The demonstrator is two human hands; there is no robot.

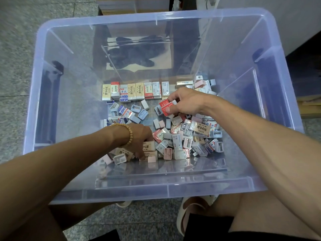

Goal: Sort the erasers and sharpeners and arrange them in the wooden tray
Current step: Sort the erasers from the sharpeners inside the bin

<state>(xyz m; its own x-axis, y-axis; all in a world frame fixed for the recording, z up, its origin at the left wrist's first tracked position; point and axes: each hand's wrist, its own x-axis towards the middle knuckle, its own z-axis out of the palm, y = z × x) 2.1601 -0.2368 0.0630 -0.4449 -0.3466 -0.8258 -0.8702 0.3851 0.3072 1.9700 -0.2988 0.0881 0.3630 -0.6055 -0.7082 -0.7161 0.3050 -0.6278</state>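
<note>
1. A clear plastic bin (271,54) sat on the stone floor (15,40) between the person's knees, and both arms reached down into it.

2. The right hand (186,102) had its fingers and thumb closed on a red eraser (166,106), lifted a little above the loose pile near the bin's far right. I judged it was being carried toward the row along the far edge.

3. That row of erasers (135,91) stood on edge, packed side by side against the far edge of the bin's floor, labels facing up. Standing them so probably saved room and kept the kinds readable.

4. The left hand (139,138), with a bead bracelet (129,132) at the wrist, was pressed down into the near part of the pile with its fingers curled among the pieces. It touched a beige eraser (149,146), but whether it actually gripped anything I could not tell.

5. The mixed pile (187,136) filled the near right of the bin floor, with erasers and small sharpeners jumbled together. A few grey-blue sharpeners (139,113) lay scattered near the middle, and some pale ones (203,83) were bunched in the far right corner, perhaps already set apart.

6. No wooden tray showed; the sorting seemed well short of finished.
</note>
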